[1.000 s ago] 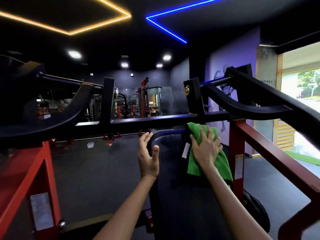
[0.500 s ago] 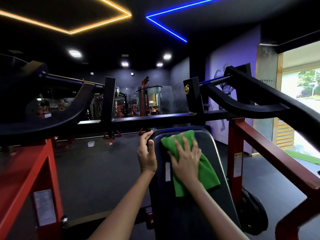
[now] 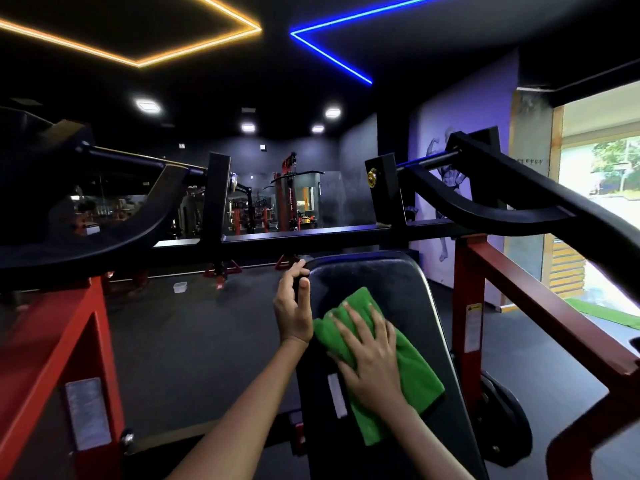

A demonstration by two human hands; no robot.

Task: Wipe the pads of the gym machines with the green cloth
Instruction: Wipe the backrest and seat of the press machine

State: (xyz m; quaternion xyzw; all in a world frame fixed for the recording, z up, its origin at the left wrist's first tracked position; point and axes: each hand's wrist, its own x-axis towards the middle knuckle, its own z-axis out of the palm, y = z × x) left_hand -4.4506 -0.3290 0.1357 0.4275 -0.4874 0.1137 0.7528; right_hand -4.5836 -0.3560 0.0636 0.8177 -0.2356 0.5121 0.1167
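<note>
A black padded backrest [image 3: 388, 282] slopes up in front of me, between the machine's red frame posts. The green cloth [image 3: 415, 379] lies flat on the middle of the pad. My right hand [image 3: 369, 355] presses down on the cloth with its fingers spread and straight. My left hand [image 3: 293, 303] holds the pad's upper left edge, thumb on the front face and fingers curled round the side. A white label shows on the pad beside my right wrist.
Black lever arms [image 3: 512, 202] and a crossbar [image 3: 311, 240] run above and to both sides of the pad. Red frame beams [image 3: 540, 303] stand right and left [image 3: 52, 348]. A weight plate [image 3: 502, 417] sits low on the right. Other machines stand far back.
My right hand has slid the cloth from the pad's top right corner across and down to its middle. My left hand has closed onto the pad's left edge.
</note>
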